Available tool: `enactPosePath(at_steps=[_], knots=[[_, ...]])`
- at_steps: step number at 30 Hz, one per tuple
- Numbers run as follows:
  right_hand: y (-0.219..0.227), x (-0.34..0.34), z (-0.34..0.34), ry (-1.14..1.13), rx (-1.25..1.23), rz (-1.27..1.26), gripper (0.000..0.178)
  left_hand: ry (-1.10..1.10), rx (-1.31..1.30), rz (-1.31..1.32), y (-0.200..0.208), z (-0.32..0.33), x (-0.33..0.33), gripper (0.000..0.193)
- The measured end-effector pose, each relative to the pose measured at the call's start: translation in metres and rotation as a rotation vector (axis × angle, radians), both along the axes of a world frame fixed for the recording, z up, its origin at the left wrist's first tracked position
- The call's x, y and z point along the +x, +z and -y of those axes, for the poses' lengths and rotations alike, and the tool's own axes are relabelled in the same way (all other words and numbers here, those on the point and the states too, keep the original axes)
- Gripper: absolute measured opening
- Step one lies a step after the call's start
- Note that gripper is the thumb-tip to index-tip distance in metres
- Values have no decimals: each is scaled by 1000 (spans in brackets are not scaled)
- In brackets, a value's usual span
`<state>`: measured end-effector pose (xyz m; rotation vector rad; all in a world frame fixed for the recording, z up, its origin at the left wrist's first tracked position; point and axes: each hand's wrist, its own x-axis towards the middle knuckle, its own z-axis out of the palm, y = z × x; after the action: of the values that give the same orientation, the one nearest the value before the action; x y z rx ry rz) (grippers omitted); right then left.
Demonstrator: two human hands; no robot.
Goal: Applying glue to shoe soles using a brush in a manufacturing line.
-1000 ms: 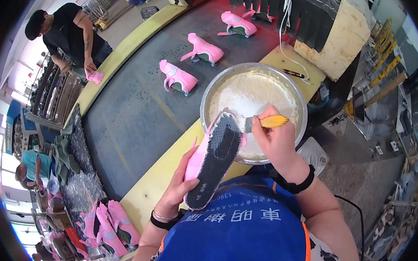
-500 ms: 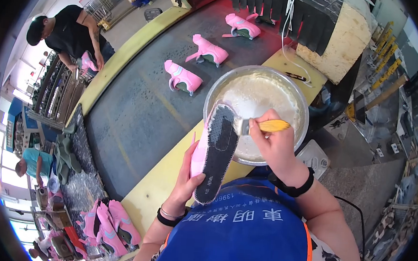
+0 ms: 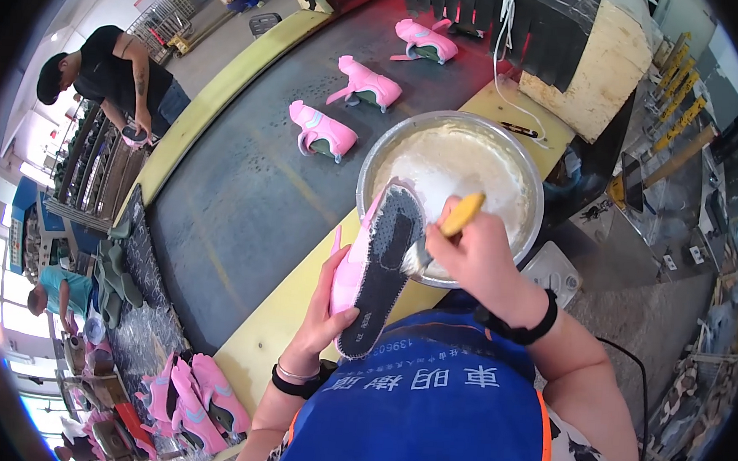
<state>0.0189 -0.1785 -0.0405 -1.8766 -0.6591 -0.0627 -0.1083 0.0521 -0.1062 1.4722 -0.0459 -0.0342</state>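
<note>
My left hand (image 3: pixel 328 300) is wrapped round a pink shoe upper (image 3: pixel 375 269), its dark grey sole side turned up toward me. The toe end of that underside looks wet and speckled. In my right hand (image 3: pixel 478 250) is a paintbrush (image 3: pixel 463 214) with a yellow handle, gripped in the fingers. Its bristles meet the right edge of the shoe's underside about midway down. Just beyond both hands stands a round metal basin (image 3: pixel 538 175) holding a cream-white liquid (image 3: pixel 441 159); the shoe's toe overlaps its near left rim.
Several pink shoe uppers lie on the dark conveyor belt (image 3: pixel 220 179), the closest one (image 3: pixel 323 132) left of the basin. More pink uppers (image 3: pixel 198 402) are piled at lower left. A co-worker in black (image 3: pixel 113 67) stands across the belt. A small cutter (image 3: pixel 519 130) lies behind the basin.
The brush has swept down along the shoe's right edge from near the toe to the middle, and its handle has tilted upward. Across the belt, the co-worker's hands have lowered.
</note>
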Motion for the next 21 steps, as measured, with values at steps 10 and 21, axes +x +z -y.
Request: enactPosePath(at_steps=[10,21], knots=[[-23,65,14,-137,278,127,9,98,-281,-180,4,-14,-22,97],[-44,65,88,-384,369,-72,11,588,-318,-352,-65,-156,45,70]])
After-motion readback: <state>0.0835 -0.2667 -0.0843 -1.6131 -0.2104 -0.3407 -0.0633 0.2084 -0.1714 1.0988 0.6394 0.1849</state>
